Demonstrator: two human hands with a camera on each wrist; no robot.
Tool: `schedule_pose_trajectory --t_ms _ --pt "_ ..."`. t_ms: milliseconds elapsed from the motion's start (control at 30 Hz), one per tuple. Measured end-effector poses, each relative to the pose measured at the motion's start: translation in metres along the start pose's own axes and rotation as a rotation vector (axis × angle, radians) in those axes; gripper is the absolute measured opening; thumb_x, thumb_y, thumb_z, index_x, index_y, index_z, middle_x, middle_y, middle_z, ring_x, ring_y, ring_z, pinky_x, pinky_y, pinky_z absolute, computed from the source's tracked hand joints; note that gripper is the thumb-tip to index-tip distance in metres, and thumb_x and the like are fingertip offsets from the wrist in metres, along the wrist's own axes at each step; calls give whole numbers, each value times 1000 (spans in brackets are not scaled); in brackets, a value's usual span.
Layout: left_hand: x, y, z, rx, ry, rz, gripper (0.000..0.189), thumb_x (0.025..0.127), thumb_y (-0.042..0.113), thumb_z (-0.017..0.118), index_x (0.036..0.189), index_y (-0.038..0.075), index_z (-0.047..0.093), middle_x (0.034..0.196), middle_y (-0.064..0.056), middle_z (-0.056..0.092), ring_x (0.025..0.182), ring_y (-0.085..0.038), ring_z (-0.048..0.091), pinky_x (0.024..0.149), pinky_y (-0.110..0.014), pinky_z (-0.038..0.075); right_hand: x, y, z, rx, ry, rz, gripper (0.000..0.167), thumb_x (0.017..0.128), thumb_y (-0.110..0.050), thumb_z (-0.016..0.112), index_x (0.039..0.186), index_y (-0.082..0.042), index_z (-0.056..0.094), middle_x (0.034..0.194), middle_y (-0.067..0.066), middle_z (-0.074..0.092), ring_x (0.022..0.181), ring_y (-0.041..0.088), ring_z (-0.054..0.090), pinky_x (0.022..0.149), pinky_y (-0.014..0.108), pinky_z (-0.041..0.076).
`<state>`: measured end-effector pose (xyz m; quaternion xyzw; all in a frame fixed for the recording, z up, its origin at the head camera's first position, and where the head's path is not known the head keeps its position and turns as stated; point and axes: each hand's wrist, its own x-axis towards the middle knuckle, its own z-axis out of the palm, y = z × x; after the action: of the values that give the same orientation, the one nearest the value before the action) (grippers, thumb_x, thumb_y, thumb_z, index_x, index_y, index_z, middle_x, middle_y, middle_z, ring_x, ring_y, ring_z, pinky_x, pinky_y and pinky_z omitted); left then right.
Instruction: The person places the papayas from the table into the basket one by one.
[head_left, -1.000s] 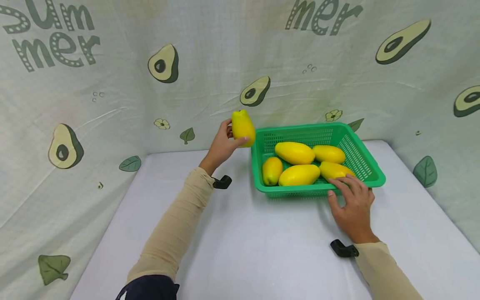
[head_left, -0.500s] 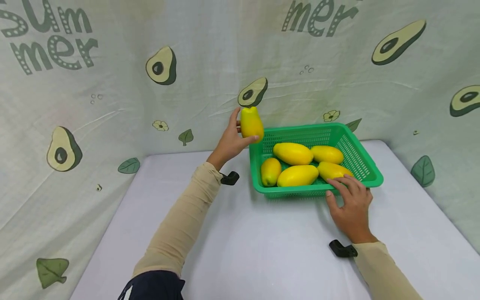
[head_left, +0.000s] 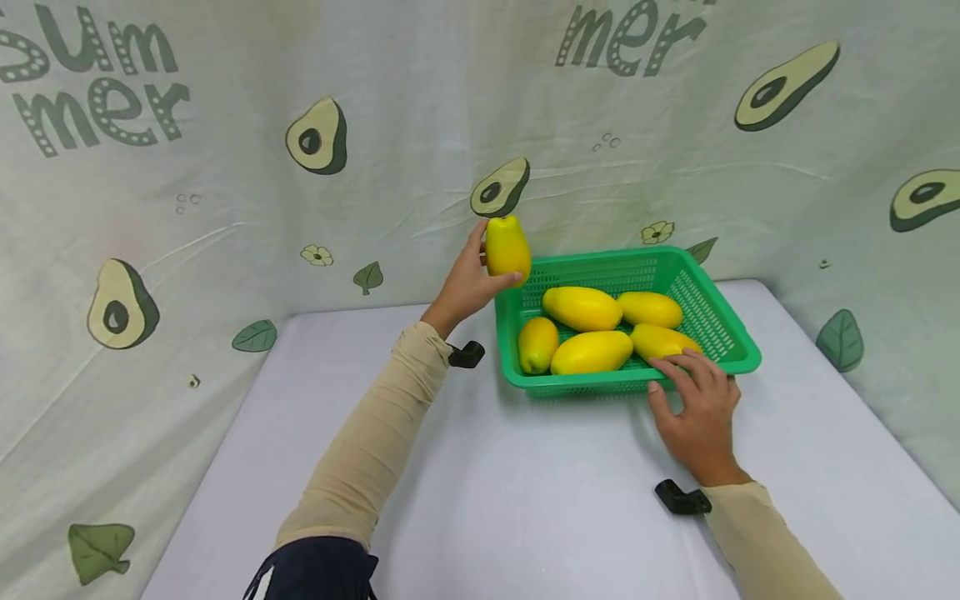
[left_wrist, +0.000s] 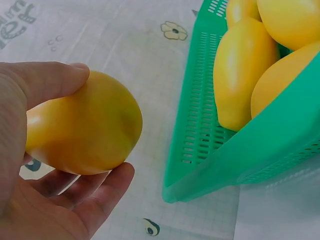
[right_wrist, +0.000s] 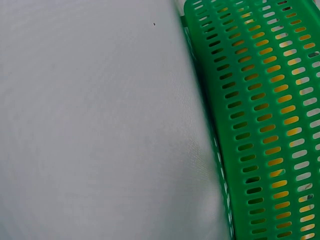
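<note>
A yellow papaya [head_left: 507, 250] is held upright in my left hand [head_left: 471, 279], over the left back corner of a green plastic basket [head_left: 577, 380]. In the left wrist view the thumb lies on one side of that papaya [left_wrist: 100, 125] and the fingers on the other, apart from the basket [left_wrist: 200, 172]. Several more yellow papayas [head_left: 592, 352] lie inside the basket. My right hand [head_left: 697, 417] holds the front rim near the right corner, fingers over it and thumb outside. The right wrist view shows the basket's slotted wall [right_wrist: 260, 125] but no hand.
A white-covered table [head_left: 525, 500] carries the basket towards its back right. Behind and on both sides hangs a pale cloth [head_left: 405, 108] printed with avocados and leaves. Each wrist wears a black camera mount [head_left: 467, 355].
My left hand has carried the papaya to the right, closer over the basket's back left corner. My right hand stays at the front rim. The whole view has shifted slightly.
</note>
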<state>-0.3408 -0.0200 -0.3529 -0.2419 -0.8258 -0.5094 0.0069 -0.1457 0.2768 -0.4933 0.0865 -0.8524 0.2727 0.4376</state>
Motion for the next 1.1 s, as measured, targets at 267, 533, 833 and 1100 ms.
schedule_pose_trajectory --t_ms 267,533,833,1100 --pt "2 2 2 5 5 19 99 87 27 80 161 17 15 148 -10 44 126 -26 50 97 -42 50 -1 1 -1 -15 -23 7 40 95 -33 52 116 -4 71 118 21 59 126 43 43 90 69 21" --pt "3 -1 5 84 -6 -41 101 87 32 79 162 19 13 157 -14 32 140 -29 36 112 -50 35 -1 -1 -1 -13 -15 3 39 94 -31 53 114 -3 71 118 21 60 126 43 44 90 70 21" --pt "-1 -11 -2 148 -22 -55 78 93 35 72 155 9 34 155 -13 36 140 -33 36 112 -46 35 1 -2 -3 -13 -35 9 40 95 -33 52 116 -4 71 119 20 60 126 43 43 89 68 21" --pt "-6 -15 -8 167 -26 -34 53 96 32 68 141 8 55 142 -11 48 132 -29 43 106 -43 39 1 -3 -5 -17 -59 23 40 95 -32 52 118 -4 70 119 19 59 127 42 43 90 68 21"
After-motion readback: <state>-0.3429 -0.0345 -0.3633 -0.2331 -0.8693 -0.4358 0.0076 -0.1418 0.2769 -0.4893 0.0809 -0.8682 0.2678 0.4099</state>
